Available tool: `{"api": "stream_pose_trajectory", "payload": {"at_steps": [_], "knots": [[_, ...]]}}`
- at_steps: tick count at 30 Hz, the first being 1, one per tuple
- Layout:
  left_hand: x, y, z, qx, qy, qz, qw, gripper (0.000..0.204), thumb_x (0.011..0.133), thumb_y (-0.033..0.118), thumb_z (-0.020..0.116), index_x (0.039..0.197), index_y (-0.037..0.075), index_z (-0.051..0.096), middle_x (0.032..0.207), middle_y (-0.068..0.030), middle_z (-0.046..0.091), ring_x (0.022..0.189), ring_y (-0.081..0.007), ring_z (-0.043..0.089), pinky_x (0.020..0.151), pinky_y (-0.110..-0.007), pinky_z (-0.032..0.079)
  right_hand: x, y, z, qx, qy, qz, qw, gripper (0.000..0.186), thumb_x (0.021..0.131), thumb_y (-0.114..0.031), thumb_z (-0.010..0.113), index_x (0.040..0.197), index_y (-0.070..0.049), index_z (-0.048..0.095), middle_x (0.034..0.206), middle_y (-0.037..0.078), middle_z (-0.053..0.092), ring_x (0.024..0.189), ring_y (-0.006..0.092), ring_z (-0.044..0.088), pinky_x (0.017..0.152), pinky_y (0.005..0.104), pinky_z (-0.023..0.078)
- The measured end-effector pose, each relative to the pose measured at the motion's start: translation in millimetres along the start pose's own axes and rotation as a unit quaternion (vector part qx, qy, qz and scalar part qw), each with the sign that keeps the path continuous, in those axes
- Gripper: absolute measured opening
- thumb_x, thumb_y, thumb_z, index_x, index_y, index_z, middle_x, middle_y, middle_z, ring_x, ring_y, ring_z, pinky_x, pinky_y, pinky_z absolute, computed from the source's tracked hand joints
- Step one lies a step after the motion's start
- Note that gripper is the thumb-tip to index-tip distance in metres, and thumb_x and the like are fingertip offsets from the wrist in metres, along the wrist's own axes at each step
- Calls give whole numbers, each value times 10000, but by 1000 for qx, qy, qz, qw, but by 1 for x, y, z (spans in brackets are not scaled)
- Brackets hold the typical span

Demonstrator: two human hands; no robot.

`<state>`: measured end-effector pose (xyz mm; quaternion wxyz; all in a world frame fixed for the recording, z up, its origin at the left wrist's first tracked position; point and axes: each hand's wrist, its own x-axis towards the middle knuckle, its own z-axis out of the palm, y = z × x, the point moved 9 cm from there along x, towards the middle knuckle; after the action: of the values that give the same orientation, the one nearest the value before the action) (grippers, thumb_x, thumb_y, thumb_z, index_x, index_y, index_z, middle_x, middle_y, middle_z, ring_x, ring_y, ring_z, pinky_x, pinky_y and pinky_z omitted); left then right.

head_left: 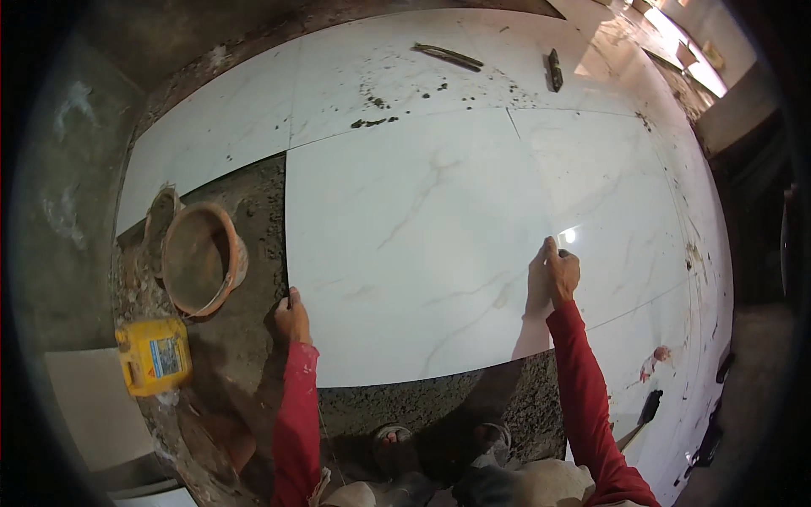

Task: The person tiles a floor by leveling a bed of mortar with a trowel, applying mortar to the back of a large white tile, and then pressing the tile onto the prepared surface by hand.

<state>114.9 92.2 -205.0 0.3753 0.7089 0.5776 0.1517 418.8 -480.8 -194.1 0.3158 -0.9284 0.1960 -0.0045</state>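
A large white marble-patterned floor tile [414,245] lies in front of me, over dark wet mortar [439,401]. My left hand [293,318] is closed on the tile's left edge, thumb on top and fingers at the side. On the right edge, beside the neighbouring tile [608,203], my right hand [563,275] is closed too, its thumb pointing away from me; its lower fingers are partly hidden. The far edge of the tile lies close along the row of laid tiles [380,59].
To the left, an orange-rimmed bucket [198,262] stands on mortar near a yellow jerrycan [155,357]. Mortar crumbs [372,123], a pair of sticks or tool handles [448,57] and a dark block-like tool [554,70] lie on the far tiles. A dark-ended tool [650,407] rests at right.
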Motion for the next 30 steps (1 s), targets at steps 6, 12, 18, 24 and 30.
{"api": "stream_pose_trajectory", "payload": {"at_steps": [6, 12, 18, 24, 30], "knots": [[-3, 7, -3, 24, 12, 1, 1000, 475, 980, 368, 544, 1023, -84, 684, 934, -215, 703, 830, -271, 635, 766, -392, 473, -2, 1, -3, -15, -42, 47, 998, 648, 900, -571, 526, 762, 44, 677, 751, 274, 645, 755, 413, 645, 746, 463, 490], [-2, 8, 1, 26, 10, 11, 1000, 499, 985, 381, 539, 868, -93, 646, 746, -144, 622, 668, -224, 493, 662, -391, 428, 6, -12, -3, -123, -52, -53, 990, 669, 954, -582, 463, 725, 13, 664, 774, 273, 658, 768, 444, 648, 725, 503, 502], [26, -6, 2, 33, -5, 62, 997, 500, 975, 375, 563, 774, -82, 590, 663, -179, 561, 608, -247, 468, 605, -410, 400, 21, -48, 1, -280, -120, -175, 936, 616, 990, -509, 430, 794, 3, 712, 850, 259, 694, 802, 417, 683, 754, 491, 543], [33, 16, -11, 268, -21, 198, 943, 573, 974, 498, 492, 791, -12, 680, 735, -214, 658, 689, -414, 613, 629, -496, 459, 22, -76, -11, -332, 34, -327, 884, 483, 929, -467, 564, 681, -74, 694, 684, 178, 671, 685, 367, 672, 625, 463, 533], [11, 186, -38, 440, 7, 209, 874, 613, 940, 632, 451, 887, 108, 765, 824, -95, 735, 813, -331, 693, 718, -457, 517, 49, -138, -168, -321, 77, -203, 922, 552, 957, -542, 506, 887, -36, 715, 810, 237, 692, 788, 435, 675, 701, 482, 545]]}}
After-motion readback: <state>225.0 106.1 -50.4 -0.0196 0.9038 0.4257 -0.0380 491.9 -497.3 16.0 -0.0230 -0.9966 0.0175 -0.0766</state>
